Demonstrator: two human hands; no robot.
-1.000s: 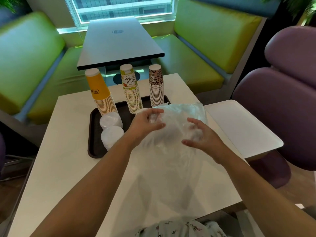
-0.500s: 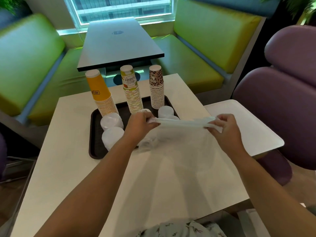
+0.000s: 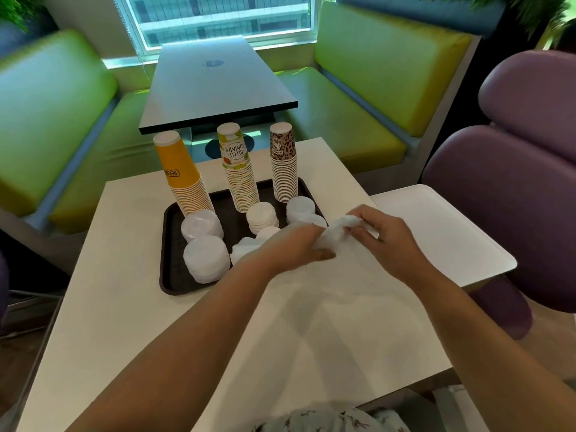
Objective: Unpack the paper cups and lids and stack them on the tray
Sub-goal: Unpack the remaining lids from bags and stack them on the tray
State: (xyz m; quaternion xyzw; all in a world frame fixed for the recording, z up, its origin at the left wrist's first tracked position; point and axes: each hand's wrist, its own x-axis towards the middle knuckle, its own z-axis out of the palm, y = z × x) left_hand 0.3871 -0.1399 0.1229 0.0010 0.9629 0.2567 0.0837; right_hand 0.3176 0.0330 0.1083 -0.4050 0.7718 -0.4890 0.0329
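Both hands — left hand, right hand — grip the crumpled plastic bag beside the tray.

The tray is dark brown, sitting on a white bench. Three cup stacks: one yellow, one white with a fruity "HELLO SUMMER" print, and one pink-brown leopard spot. Lid stacks are plain white, kind of translucent. The crumpled bag is whitish too. Seats behind are lime green, the chair purple, and the far table dark grey.
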